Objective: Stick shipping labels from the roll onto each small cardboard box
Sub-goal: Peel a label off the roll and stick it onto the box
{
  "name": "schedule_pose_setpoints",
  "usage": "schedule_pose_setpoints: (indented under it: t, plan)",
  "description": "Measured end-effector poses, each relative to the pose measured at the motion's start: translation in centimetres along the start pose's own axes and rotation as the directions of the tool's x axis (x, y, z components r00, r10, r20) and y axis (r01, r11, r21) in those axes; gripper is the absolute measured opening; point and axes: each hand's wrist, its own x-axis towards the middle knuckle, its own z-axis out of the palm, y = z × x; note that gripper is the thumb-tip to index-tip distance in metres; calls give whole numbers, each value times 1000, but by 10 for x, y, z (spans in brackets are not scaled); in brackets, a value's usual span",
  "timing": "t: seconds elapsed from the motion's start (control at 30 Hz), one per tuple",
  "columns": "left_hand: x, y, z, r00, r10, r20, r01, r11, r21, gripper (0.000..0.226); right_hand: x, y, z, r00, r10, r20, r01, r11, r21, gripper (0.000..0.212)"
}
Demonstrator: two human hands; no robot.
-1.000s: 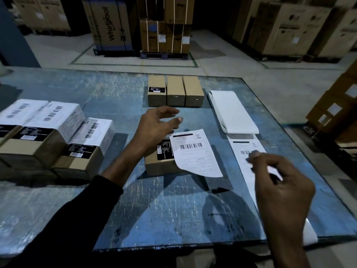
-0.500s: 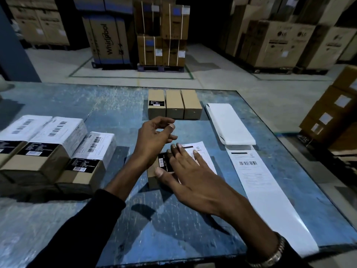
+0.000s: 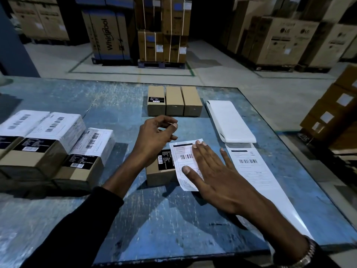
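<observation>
Pressing flat on the label point(image 3: 185, 161), the right hand point(image 3: 216, 171) smooths it over the box point(image 3: 158, 175); the left hand point(image 3: 154, 136), at 11 o'clock, hangs loosely curled, holding nothing.

1. Right half of small box point(image 3: 158, 174) hidden under label point(image 3: 184, 161) and right hand point(image 3: 214, 173).
2. Fine print on label too small to read.
3. Leftmost labelled box point(image 3: 11, 128) cut off by left edge.
4. Label strip point(image 3: 257, 176) lower end covered by right forearm.
5. Stack behind strip point(image 3: 229, 120): layers indistinct.
</observation>
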Motion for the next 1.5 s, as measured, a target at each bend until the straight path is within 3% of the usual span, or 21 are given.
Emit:
schedule_pose_setpoints:
  t: [0.2,0.27,0.33,0.5,0.7,0.77,0.83,0.93,1.03,1.13,1.2,1.27,1.33,1.4,1.5]
  plan:
    - [0,4,0,1000,3,-1,-3,1000,10,14,-6,-18,-24,988,151,23,-152,987,59,102]
    - [1,4,0,1000,10,-7,-10,1000,12,12,-5,-43,-32,997,51,-56,-47,996,73,100]
    - [0,2,-2,998,49,-34,-47,998,45,11,3,-65,-28,998,-50,-49,56,989,139,96]
    - [2,-6,-7,988,7,-151,-21,996,-92,12,28,-66,2,997,-76,10,74,987,145,94]
    - [-8,-2,-5,975,132,-181,-112,987,116,12,23,-36,7,995,-79,-57,85,990,110,94]
    - [-18,-5,-7,962,217,-166,-169,950,264,11,17,-22,7,997,-46,-61,52,993,103,95]
    - [-32,-10,-13,933,349,-90,-281,859,428,11,11,-10,7,997,-14,-74,21,994,104,95]
    - [-57,-19,-27,868,472,155,-481,722,498,24,7,-4,9,995,10,-96,4,990,144,92]
    - [-77,-31,-34,783,489,385,-622,607,494,44,6,-6,15,984,77,-158,-29,957,287,85]
    - [-80,-37,-37,748,486,452,-663,584,468,48,9,-5,15,942,270,-199,-131,842,524,89]
    - [-79,-38,-39,742,509,436,-668,618,415,44,9,-3,12,898,317,-304,-135,858,496,88]
    - [-78,-38,-42,763,535,362,-642,692,331,37,7,-9,7,889,244,-387,-41,885,464,78]
    - [-75,-37,-43,778,555,295,-624,735,264,31,4,-24,8,924,100,-369,57,919,391,70]
    - [-71,-38,-43,779,564,273,-623,743,244,29,6,-38,21,945,-48,-322,120,971,206,70]
    - [-68,-41,-44,777,564,280,-627,737,252,28,12,-36,33,950,-103,-295,114,993,21,78]
